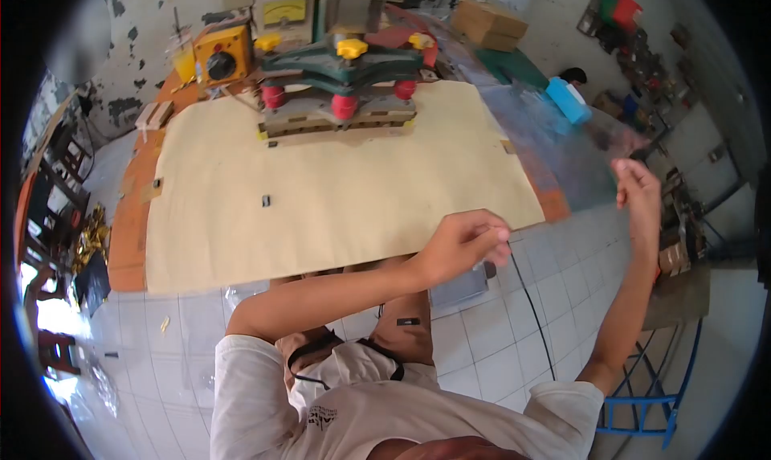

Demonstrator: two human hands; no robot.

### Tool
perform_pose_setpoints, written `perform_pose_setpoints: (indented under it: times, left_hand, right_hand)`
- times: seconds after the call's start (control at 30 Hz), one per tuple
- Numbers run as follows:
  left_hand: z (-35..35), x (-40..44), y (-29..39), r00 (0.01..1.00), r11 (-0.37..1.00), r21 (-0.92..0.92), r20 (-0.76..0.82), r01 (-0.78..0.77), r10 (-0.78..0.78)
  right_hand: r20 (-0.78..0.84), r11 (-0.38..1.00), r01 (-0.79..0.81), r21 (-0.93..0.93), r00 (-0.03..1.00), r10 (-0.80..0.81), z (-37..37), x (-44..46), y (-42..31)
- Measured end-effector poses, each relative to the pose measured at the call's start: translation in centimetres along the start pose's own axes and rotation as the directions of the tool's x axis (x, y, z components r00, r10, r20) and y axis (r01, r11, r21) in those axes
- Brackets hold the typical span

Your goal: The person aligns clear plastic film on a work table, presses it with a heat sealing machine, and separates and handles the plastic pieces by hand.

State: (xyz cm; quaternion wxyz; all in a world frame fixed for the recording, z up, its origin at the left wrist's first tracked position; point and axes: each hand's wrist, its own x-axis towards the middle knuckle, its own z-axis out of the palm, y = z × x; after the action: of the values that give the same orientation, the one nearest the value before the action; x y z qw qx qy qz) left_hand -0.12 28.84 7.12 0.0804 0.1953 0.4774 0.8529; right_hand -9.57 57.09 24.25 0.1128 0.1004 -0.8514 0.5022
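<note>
Little can be told of how far the work with the clear plastic film has got. It looks under way rather than finished: the film lies loose along the right edge of the table and spreads outward near the right hand. That hand is raised off the table's right edge, fingers bent in towards the thumb; I cannot tell whether they pinch the film. The left hand hangs at the table's front edge, towards the right corner, fingers curled with the thumb close to them; whether anything thin is held is also unclear. What is left to do does not show.

Paper covers most of the table, with a small dark piece left of its middle. Along the back edge stands a green-armed press with yellow knobs and red feet.

As for containers, a clear cup at the back left corner has yellow contents, apparently liquid. Towards the back right corner sits a cardboard box, its inside hidden. A blue pack rests by the right edge, contents unseen.
</note>
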Motion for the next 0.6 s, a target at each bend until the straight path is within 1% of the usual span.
perform_pose_setpoints:
  times: [0.03,0.07,0.1,0.13,0.17,0.2,0.23,0.27,0.3,0.33,0.37,0.4,0.43,0.47,0.5,0.57,0.6]
  left_hand:
    - [-0.8,-1.4,0.1,1.000,1.000,-0.005,-0.027,-0.001,0.001]
    - [-1.8,-3.1,0.3,0.997,0.999,0.045,-0.082,0.017,-0.013]
    - [-2.9,-4.7,0.7,0.990,0.994,0.101,-0.137,0.039,-0.025]
    - [-4.0,-6.4,1.4,0.986,0.993,0.110,-0.167,0.041,-0.022]
    - [-5.0,-7.9,2.5,0.962,0.987,0.147,-0.274,0.066,-0.023]
    - [-6.2,-9.2,3.7,0.928,0.979,0.184,-0.371,0.091,-0.017]
    - [-7.7,-10.3,4.1,0.880,0.953,0.264,-0.474,0.149,-0.007]
    - [-9.0,-11.4,4.6,0.834,0.971,0.198,-0.552,0.133,-0.001]
    - [-10.0,-12.3,5.5,0.777,0.948,0.264,-0.628,0.179,0.029]
    - [-11.3,-13.0,6.6,0.748,0.877,0.376,-0.663,0.300,0.029]
    - [-12.6,-13.6,7.8,0.717,0.778,0.469,-0.696,0.419,0.034]
    - [-13.6,-14.0,8.4,0.708,0.776,0.465,-0.705,0.427,0.032]
    - [-14.5,-14.4,8.8,0.693,0.621,0.628,-0.698,0.469,0.183]
    - [-15.6,-14.7,9.2,0.685,0.428,0.747,-0.652,0.508,0.326]
    - [-17.3,-15.0,9.3,0.678,0.427,0.745,-0.656,0.513,0.331]
    - [-20.3,-15.3,9.3,0.668,0.164,0.912,-0.389,0.375,0.635]
    - [-20.4,-15.2,9.9,0.608,0.275,0.896,-0.440,0.349,0.661]
  right_hand:
    - [-0.033,0.992,0.023,-0.122,0.999,-0.027,1.7,-0.4,0.9]
    - [-0.058,0.970,0.043,-0.238,0.997,-0.058,3.5,-0.7,2.3]
    - [-0.030,0.973,0.049,-0.224,0.998,-0.057,5.0,-0.8,4.5]
    - [0.058,0.980,0.115,-0.160,0.993,-0.107,6.6,-0.6,7.0]
    - [0.133,0.981,0.176,-0.086,0.977,-0.164,8.1,-0.6,8.5]
    - [0.202,0.998,0.054,0.015,0.978,-0.055,10.4,-1.3,8.5]
    - [0.279,0.992,-0.080,0.100,0.959,0.049,13.2,-2.4,7.9]
    - [0.310,0.987,-0.136,0.089,0.945,0.102,15.9,-3.1,7.5]
    - [0.341,0.978,-0.194,0.070,0.926,0.160,18.2,-3.7,7.3]
    - [0.384,0.983,-0.171,0.062,0.913,0.135,20.4,-3.9,7.7]
    - [0.427,0.987,-0.148,0.055,0.898,0.111,22.5,-3.8,8.3]
    - [0.437,0.987,-0.152,0.058,0.892,0.112,24.5,-3.9,8.5]
    - [0.388,0.994,-0.100,0.032,0.918,0.080,26.3,-3.8,8.6]
    - [0.337,0.999,-0.047,0.002,0.941,0.043,27.8,-3.7,8.8]
    - [0.344,0.999,-0.043,0.007,0.938,0.038,29.2,-3.2,9.4]
    - [0.234,0.995,-0.035,-0.094,0.971,0.056,31.0,-2.4,10.1]
    - [0.236,0.995,-0.033,-0.093,0.970,0.054,31.3,-2.2,9.7]
